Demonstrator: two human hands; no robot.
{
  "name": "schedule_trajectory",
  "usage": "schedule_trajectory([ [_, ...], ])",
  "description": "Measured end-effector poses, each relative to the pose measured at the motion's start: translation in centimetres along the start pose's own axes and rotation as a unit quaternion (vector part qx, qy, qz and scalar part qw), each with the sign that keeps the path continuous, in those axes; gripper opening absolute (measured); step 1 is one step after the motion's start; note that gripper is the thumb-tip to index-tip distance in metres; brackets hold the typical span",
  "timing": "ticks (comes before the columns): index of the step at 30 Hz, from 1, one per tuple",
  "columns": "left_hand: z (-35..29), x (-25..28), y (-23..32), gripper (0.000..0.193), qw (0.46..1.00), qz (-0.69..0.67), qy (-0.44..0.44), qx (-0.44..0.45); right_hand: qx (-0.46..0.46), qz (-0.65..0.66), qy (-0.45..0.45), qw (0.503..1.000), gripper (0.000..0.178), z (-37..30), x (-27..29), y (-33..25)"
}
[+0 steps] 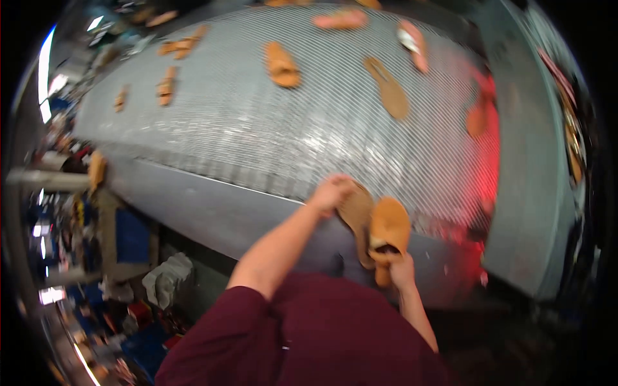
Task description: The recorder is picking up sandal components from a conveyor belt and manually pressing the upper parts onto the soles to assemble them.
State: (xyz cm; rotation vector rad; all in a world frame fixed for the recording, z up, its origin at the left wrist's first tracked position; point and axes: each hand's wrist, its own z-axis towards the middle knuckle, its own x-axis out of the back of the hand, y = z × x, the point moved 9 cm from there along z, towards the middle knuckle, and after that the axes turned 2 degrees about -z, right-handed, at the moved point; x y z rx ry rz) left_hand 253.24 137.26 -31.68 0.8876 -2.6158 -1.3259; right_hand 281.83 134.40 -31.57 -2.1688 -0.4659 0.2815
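Observation:
At the near edge of the conveyor belt, my left hand (333, 194) is closed on the top end of a brown flat shoe sole (356, 212). Just right of it, my right hand (403, 271) grips a tan slide sandal (390, 222) by its lower end. The sandal has a dark opening near my fingers. Sole and sandal are side by side, close together; whether they touch I cannot tell. Both are slightly blurred.
Across the ribbed grey conveyor belt (225, 122) lie a tan sandal (282, 65), a loose brown sole (388, 90), pink-toned shoe pieces (341, 19) and several others. A metal housing (524, 161) with red light beside it bounds the right side. A plastic bag (168, 280) sits lower left.

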Motion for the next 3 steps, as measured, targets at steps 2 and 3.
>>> schedule_trajectory([
  [2, -1.1, -1.5, -0.6, 0.031, 0.984, -0.144, -0.099, 0.015, 0.005, 0.045, -0.028, 0.999, 0.021, -1.2, -0.4, -2.0],
  [3, -2.2, -3.7, 0.3, 0.03, 0.967, -0.194, -0.163, 0.035, 0.006, 0.089, -0.037, 0.995, 0.023, -1.4, -0.4, -2.3],
])
